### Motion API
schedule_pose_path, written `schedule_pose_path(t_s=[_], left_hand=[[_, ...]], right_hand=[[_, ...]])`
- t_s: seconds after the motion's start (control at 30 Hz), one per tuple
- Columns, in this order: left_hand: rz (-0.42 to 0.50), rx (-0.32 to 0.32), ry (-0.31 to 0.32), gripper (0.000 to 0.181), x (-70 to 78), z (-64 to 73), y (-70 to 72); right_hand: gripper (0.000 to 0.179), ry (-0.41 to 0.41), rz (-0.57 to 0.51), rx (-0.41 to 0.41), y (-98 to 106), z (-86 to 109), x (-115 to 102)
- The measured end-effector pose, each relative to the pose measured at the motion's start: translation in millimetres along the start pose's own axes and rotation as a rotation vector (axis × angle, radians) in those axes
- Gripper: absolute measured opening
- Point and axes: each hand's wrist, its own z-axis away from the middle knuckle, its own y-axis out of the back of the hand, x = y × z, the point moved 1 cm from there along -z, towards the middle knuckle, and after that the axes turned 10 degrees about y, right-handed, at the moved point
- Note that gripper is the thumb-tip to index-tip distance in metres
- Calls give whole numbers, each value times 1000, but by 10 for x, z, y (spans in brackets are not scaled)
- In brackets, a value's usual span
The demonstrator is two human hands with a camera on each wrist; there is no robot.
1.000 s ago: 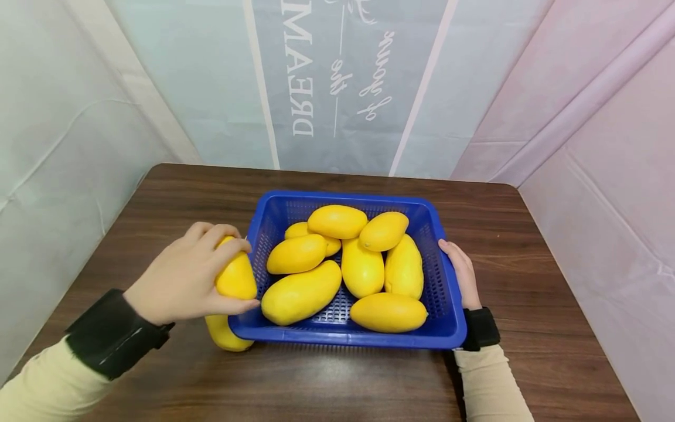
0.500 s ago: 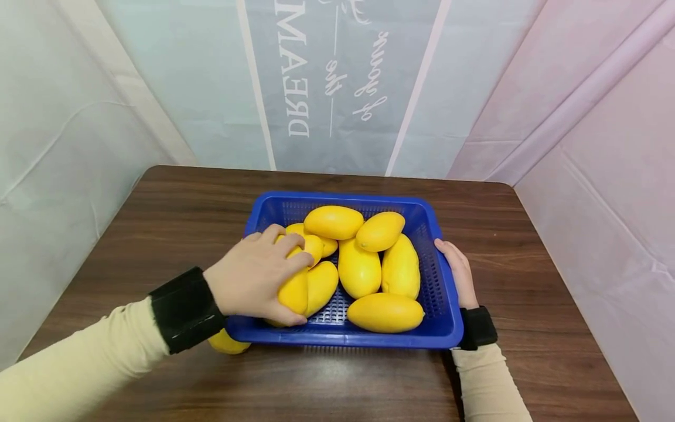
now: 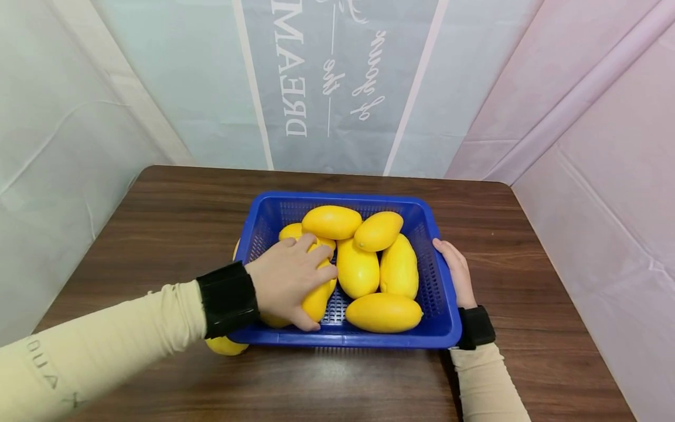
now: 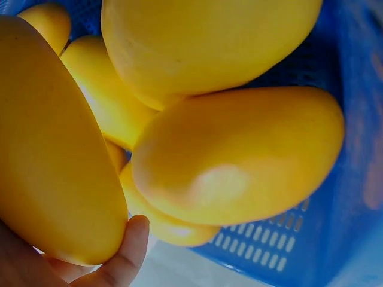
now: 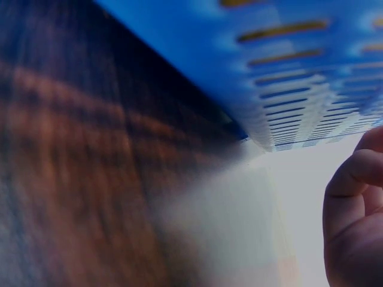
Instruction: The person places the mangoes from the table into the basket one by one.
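A blue plastic basket (image 3: 345, 340) with slotted walls holds several yellow mangoes, one of them (image 3: 384, 312) lying along its near side. Over the basket's left half, my left hand (image 3: 290, 281) reaches in from the left and grips a mango (image 3: 316, 302), partly hidden under the palm. The left wrist view shows that held mango (image 4: 54, 143) above another mango (image 4: 239, 155) in the basket. My right hand (image 3: 457, 272) holds the basket's right rim, thumb on top. From below, the right wrist view shows its curled fingers (image 5: 353, 203) near the slotted wall.
One more mango (image 3: 227, 346) lies on the dark wooden table (image 3: 337, 387), outside the basket's near left corner. A bit of yellow shows beside the basket's left rim. Pale cloth walls and a printed banner (image 3: 337, 88) stand behind the table.
My left hand has carried the mango rightward, from outside the basket's left edge to over the mangoes inside. The right hand stays on the rim.
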Motion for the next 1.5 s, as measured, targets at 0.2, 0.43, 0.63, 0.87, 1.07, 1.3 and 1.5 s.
schedule_pose_path(t_s=[0.2,0.43,0.63,0.87,1.07,1.3,1.5], left_hand=[[-67,-51,-64,80,78,-135,-23],[-166,-52,-116,84,155,-256,-58],[-244,-50,-146,86,230,-342,-103],[-332,-47,-163,80,304,-412,-167],[-359,-53,-154,81,339,-430,-201],[-372,-28,-163,83,342,-409,-219],[-400,-10,-196,83,358,-397,-218]], right_hand=[[27,-2,3,2,1,13,-2],[27,-2,25,2,1,12,-7],[27,-3,28,8,-4,12,-14],[26,-10,22,9,-4,13,-8],[27,-22,15,15,-15,11,-15],[26,-27,5,13,-20,15,-25],[26,-27,7,14,-12,14,-13]])
